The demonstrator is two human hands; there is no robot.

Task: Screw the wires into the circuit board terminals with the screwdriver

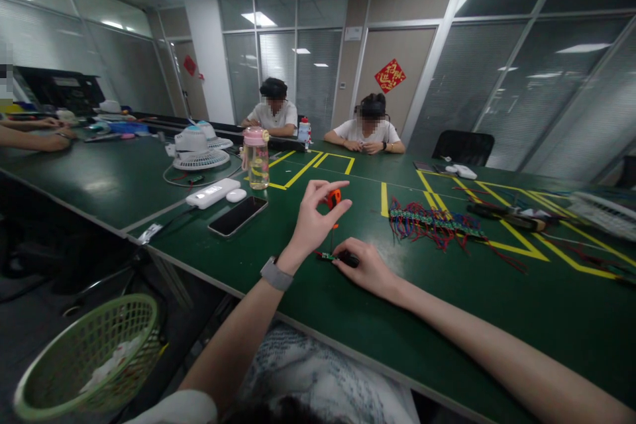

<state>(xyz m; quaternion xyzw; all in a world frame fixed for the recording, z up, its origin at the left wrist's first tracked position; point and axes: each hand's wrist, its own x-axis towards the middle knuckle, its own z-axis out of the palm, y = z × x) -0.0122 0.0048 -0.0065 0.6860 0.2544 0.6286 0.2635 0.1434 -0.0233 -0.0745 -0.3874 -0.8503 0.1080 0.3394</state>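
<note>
Our left hand (314,220) is raised just above the green table (308,305), close to its near edge. Thumb and forefinger are pinched shut on the orange handle of a small screwdriver (334,199), and the other fingers fan out loosely above. The screwdriver stands nearly upright, with its thin shaft running down to a small circuit board (326,256) lying on the table right under it. Whether the tip actually touches the board, we cannot tell.

Our right hand (366,269) lies low on the table just to the right. Its fingertips are closed over the right end of the circuit board and over a dark part there, pressing it to the surface. A grey watch (276,273) sits on our left wrist.

Towards the left edge lie a black phone (237,216), a white power strip (212,193) and a small white case (236,195). A water bottle with a pink lid (256,158) and a white desk fan (196,150) stand behind them. To the right, inside the yellow tape lines (527,248), lies a bundle of boards with red and blue wires (431,224), well apart from our hands. Two people (368,127) sit at the far edge. A green mesh wastebasket (84,358) stands on the floor below the near left corner.
</note>
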